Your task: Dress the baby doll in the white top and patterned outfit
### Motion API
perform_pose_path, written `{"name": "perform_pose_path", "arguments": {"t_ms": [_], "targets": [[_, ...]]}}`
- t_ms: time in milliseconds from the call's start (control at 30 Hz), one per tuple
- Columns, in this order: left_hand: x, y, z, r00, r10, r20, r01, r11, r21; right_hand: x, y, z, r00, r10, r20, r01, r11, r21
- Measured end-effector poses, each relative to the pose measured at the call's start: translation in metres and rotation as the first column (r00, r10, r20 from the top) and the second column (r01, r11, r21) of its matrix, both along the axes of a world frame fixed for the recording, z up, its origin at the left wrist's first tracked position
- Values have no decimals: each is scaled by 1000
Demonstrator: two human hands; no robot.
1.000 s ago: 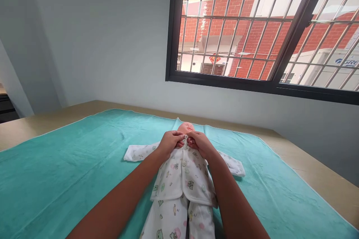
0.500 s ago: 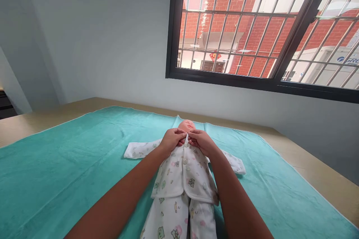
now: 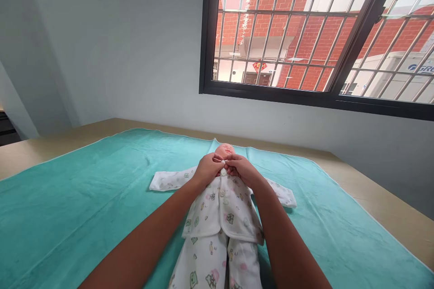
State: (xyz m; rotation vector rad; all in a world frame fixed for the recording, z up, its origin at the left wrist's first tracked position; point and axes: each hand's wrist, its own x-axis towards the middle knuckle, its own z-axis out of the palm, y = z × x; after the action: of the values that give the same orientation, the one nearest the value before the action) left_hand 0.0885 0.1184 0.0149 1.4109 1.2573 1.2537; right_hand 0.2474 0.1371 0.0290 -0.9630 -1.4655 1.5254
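Observation:
A baby doll (image 3: 224,149) lies on its back, its head toward the wall. It wears a white printed baby jacket (image 3: 206,212) and matching trousers (image 3: 210,262), with the sleeves spread out to both sides. At the neck, my left hand (image 3: 209,167) pinches the jacket's collar edge between thumb and fingers. Facing it, my right hand (image 3: 241,168) pinches the other side of the collar, and the fingertips of both hands nearly meet. Round buttons show down the jacket front below my hands. Whatever sits exactly between the fingertips is hidden.
A turquoise blanket (image 3: 95,198) lies under the doll, over a light wooden table (image 3: 366,180). Behind stands a grey-white wall (image 3: 135,54). A dark-framed window (image 3: 264,90) with metal bars is at the upper right.
My fingertips have drawn slightly closer together at the collar, covering more of its top edge. The doll lies as before; the view has shifted a little.

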Motion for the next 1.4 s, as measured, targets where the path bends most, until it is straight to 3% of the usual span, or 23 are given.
{"name": "perform_pose_path", "arguments": {"t_ms": [300,533,700,1067,1400], "targets": [[0,0,0,1000,27,-15,-27,1000,6,-2,-1,0,997,-37,71,33,998,59],[-4,2,-4,997,-28,68,28,1000,10,-9,5,-7,970,-190,155,166,974,156],[-5,1,-4,993,-63,95,62,998,13,-11,6,-9,957,-227,182,195,964,179],[-2,0,-2,1000,-17,20,16,998,62,-10,3,-4,973,-159,170,134,980,149],[-2,2,-3,983,48,-177,-38,998,59,-8,6,-8,981,-138,138,122,986,118]]}}
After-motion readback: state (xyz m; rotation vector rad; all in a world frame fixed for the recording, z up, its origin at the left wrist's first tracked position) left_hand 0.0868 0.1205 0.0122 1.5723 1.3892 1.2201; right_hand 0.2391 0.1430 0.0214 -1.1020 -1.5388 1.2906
